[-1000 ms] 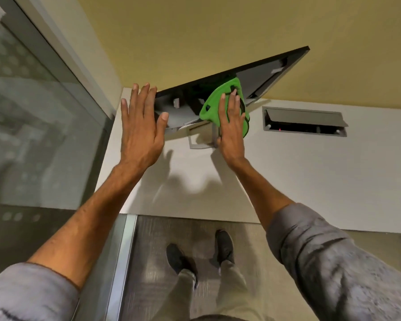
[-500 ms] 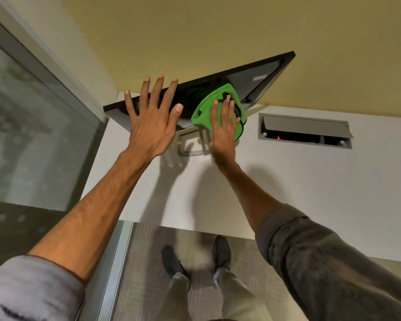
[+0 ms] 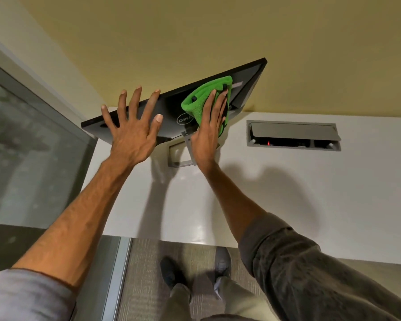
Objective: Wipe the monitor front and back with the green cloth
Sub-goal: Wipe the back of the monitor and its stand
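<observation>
The left hand (image 3: 132,140) is pressing flat against the dark back of the monitor (image 3: 169,107). Its fingers (image 3: 134,103) are straight and spread wide, curling round nothing. Their tips are reaching up to the monitor's far edge, and the thumb is pointing toward the Dell logo (image 3: 184,119) just beside it.

The right hand (image 3: 206,137) is lying flat as well. Its fingers (image 3: 210,105) are straight and close together, pressing the green cloth (image 3: 199,98) against the monitor's back without gripping it. The cloth is sitting bunched under those fingers, spilling out past them on both sides and beyond the fingertips. The logo is showing just off the cloth's edge, on the side facing the left hand.

The monitor is tilting with its back turned toward the person, and it is standing on the white desk (image 3: 287,193) close to the yellow wall (image 3: 195,31). Its grey stand (image 3: 180,158) is showing below the heel of the right hand, between the two wrists.

Well apart from the right hand's little finger, a grey hatch (image 3: 292,135) is sitting in the desk, with a small red light glowing inside. Out past the left hand's little finger, a glass partition (image 3: 33,158) is running along the desk's side. Beneath both forearms, two dark shoes (image 3: 171,272) are standing on the grey floor, and both grey sleeves (image 3: 310,274) are sitting pushed up above the forearms
</observation>
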A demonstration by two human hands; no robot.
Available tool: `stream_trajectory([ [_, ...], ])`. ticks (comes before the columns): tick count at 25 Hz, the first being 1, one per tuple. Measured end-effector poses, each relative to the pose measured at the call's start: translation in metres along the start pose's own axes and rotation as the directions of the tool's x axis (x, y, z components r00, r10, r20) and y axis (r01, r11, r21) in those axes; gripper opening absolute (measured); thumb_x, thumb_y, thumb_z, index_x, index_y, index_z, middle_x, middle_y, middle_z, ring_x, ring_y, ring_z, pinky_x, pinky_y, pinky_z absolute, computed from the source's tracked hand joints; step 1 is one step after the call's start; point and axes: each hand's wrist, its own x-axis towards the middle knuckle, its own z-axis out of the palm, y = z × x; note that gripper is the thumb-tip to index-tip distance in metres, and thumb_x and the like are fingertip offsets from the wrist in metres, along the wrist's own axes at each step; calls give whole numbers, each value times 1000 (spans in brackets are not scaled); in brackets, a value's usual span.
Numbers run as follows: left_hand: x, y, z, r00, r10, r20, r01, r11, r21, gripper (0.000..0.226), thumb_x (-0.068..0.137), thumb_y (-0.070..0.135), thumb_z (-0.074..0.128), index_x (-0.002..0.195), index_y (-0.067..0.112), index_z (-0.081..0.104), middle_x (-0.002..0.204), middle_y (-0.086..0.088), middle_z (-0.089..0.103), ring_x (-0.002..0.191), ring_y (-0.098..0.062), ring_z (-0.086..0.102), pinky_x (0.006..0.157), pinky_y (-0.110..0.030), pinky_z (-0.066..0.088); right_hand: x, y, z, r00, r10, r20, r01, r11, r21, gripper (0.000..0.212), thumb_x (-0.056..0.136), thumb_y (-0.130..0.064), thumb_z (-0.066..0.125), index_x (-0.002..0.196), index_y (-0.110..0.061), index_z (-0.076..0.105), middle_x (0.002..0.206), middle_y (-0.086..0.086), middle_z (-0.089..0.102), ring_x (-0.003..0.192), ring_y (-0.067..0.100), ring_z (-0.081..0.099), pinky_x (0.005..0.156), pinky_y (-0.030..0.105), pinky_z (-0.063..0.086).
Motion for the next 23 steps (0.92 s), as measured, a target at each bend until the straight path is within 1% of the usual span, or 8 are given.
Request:
stream_trajectory([
  [2, -1, 0, 2, 1000, 7, -8, -7, 1000, -2, 57, 113, 62, 14, 169, 53, 4, 181, 7, 0, 167, -27, -8, 123, -75, -11, -4, 10, 5, 998, 61, -13, -60, 996, 61, 96, 82, -1, 49, 169, -5, 9, 177, 17, -4, 165, 35, 3, 126, 63, 29],
  [5, -8, 2, 7, 999, 22, -23, -22, 1000, 4, 57, 113, 61, 17, 169, 52, 6, 181, 7, -1, 167, -28, -9, 123, -75, -11, -16, 28, 17, 973, 230, 33, -232, 959, 163, 110, 85, 12, 63, 170, -12, -2, 178, 7, -11, 165, 30, 3, 133, 49, 19],
  [9, -12, 1, 7, 1000, 3, -30, -3, 1000, -2, 59, 112, 60, 19, 169, 52, 8, 181, 6, -1, 167, -30, -8, 122, -76, -11, -15, 28, 29, 941, 336, 31, -334, 916, 222, 112, 81, 20, 65, 169, -7, 0, 178, 7, -13, 164, 29, 8, 130, 43, 29],
  [12, -13, 4, 5, 1000, -11, -17, 10, 1000, -19, 59, 111, 60, 21, 168, 52, 11, 181, 6, 1, 167, -31, -6, 121, -77, -9, 5, 30, 27, 916, 400, 25, -396, 894, 209, 115, 79, 17, 68, 169, -5, -1, 178, 9, -11, 164, 23, -1, 131, 22, 4],
  [13, -12, 5, 4, 1000, -9, -16, 9, 1000, -15, 59, 111, 61, 21, 168, 52, 11, 180, 6, 1, 167, -32, -6, 121, -77, -9, 15, 38, 27, 904, 427, 22, -422, 884, 201, 118, 78, 16, 71, 169, -5, -2, 178, 10, -10, 164, 24, -1, 131, 22, 2],
  [17, -6, 10, 1, 1000, 5, -12, -4, 999, 43, 63, 109, 66, 20, 169, 49, 11, 181, 3, -1, 167, -34, -6, 120, -81, -7, 31, 80, 31, 899, 437, -32, -434, 898, 72, 138, 72, 10, 87, 168, -10, -9, 178, 13, -4, 164, 32, 10, 129, 48, 31],
  [21, -14, 24, 7, 998, 36, -50, -33, 998, 62, 70, 109, 65, 23, 171, 33, 13, 181, -3, 4, 167, -34, -2, 122, -78, -7, 5, 76, 34, 930, 368, -3, -366, 926, 88, 130, 73, 17, 80, 168, -6, -6, 178, 17, -2, 164, 34, 11, 129, 50, 28],
  [23, -6, 35, 7, 993, 105, -46, -101, 992, 75, 75, 110, 65, 23, 172, 26, 10, 181, 0, 5, 168, -28, -2, 125, -74, -8, 2, 69, 37, 927, 372, 49, -375, 915, 149, 136, 72, 16, 82, 167, -9, -12, 178, 14, -7, 165, 32, 7, 131, 50, 25],
])
